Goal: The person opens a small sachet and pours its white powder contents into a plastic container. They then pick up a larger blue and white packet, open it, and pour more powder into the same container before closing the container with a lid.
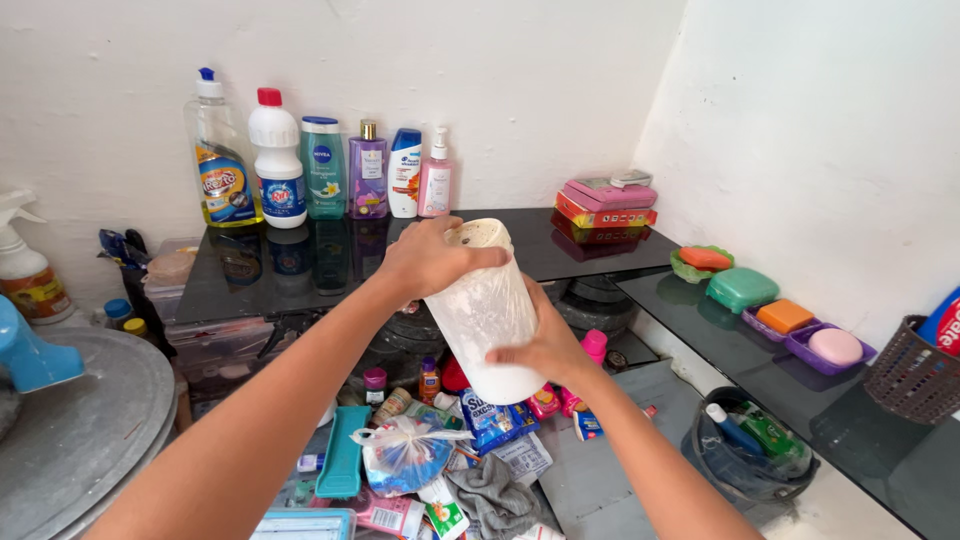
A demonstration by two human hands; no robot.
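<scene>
Left hand clasps the top of a white plastic jar; right hand wraps its lower side, holding it tilted above a heap of sachets. Behind, a row of bottles lines the black shelf; soap dishes sit right

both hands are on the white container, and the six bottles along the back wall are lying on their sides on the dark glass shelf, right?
Not quite. In the head view the six bottles stand upright on the dark glass shelf. Both the left hand and right hand do grip the white container.
</scene>
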